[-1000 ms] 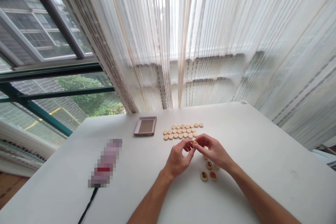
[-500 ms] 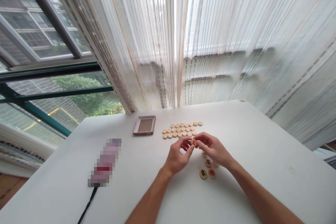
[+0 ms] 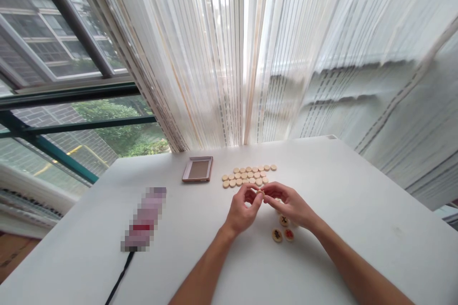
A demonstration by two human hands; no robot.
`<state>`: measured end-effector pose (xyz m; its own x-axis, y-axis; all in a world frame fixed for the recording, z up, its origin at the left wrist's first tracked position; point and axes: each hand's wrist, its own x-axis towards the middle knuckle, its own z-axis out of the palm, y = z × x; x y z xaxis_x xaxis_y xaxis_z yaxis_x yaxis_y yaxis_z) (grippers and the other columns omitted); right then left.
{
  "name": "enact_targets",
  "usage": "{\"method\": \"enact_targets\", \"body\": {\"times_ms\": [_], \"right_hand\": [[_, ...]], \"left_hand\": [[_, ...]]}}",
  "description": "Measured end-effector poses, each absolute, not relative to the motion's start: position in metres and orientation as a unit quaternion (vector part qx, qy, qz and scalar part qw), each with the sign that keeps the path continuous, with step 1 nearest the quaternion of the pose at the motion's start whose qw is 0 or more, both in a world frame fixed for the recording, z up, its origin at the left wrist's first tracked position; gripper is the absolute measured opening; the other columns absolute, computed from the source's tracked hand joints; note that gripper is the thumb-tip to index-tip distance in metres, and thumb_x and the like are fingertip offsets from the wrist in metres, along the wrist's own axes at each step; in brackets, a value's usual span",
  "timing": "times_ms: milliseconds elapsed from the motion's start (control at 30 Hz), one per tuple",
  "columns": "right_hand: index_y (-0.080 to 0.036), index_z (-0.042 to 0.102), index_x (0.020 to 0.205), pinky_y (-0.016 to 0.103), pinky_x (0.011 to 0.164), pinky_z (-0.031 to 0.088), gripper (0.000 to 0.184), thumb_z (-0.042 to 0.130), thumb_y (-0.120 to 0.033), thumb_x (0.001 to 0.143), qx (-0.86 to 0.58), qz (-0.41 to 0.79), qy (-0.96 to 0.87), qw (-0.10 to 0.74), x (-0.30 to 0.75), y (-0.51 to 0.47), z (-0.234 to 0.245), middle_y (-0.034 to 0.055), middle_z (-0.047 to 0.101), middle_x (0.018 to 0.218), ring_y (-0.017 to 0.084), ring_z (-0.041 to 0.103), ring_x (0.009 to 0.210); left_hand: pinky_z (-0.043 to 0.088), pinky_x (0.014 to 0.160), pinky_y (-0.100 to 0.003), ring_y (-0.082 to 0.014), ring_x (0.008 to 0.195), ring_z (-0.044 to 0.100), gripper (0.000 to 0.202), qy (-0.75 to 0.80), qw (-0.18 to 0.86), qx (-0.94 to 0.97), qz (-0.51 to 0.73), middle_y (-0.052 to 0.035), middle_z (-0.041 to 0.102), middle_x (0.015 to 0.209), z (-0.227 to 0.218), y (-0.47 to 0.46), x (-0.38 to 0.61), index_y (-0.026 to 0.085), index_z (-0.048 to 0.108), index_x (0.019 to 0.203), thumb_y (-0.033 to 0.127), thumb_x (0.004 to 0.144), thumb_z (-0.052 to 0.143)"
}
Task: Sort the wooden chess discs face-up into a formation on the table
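Change: the xiangqi piece [image 3: 260, 194], facing us half a second ago, is now tilted; we judge it is being turned | Left hand [image 3: 242, 209]: fingers curled narrow, holding it | Right hand [image 3: 291, 206]: fingertips at its right, grip we cannot tell | Place: above white table [image 3: 361, 200], nearer than plain-topped pieces [image 3: 250, 175].
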<state>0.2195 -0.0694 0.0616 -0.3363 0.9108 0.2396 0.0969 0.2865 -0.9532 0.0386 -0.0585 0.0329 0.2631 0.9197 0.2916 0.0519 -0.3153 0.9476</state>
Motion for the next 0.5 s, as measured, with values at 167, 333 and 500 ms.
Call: {"method": "enact_targets", "body": {"times_ms": [167,333,500], "right_hand": [[-0.020,0.064,0.111,0.036,0.083,0.056,0.025,0.064,-0.037,0.092,-0.390,0.449,-0.682,0.426,0.2192,-0.0701,0.0615,0.0054,0.073,0.096,0.021,0.069,0.091],[-0.020,0.064,0.112,0.038,0.086,0.056,0.026,0.062,-0.038,0.093,-0.392,0.443,-0.678,0.435,0.2197,-0.0695,0.0615,0.0070,0.072,0.100,0.022,0.070,0.092],[-0.021,0.065,0.111,0.039,0.085,0.057,0.028,0.062,-0.041,0.092,-0.401,0.437,-0.671,0.446,0.2198,-0.0694,0.0626,0.0078,0.073,0.103,0.022,0.070,0.091]], "left_hand": [[0.052,0.064,-0.024,-0.0125,0.066,0.062,0.022,0.371,0.459,0.647,0.483,0.0003,0.063,0.072,0.0350,-0.0586,0.0390,0.018,0.057,0.102,0.038,0.094,0.058],[0.052,0.061,-0.023,-0.0131,0.068,0.062,0.024,0.357,0.473,0.641,0.488,-0.0019,0.064,0.077,0.0330,-0.0586,0.0394,0.017,0.055,0.105,0.039,0.096,0.054],[0.054,0.066,-0.025,-0.0140,0.073,0.065,0.024,0.353,0.460,0.657,0.481,-0.0033,0.067,0.082,0.0342,-0.0610,0.0397,0.018,0.054,0.111,0.035,0.094,0.058]]}}
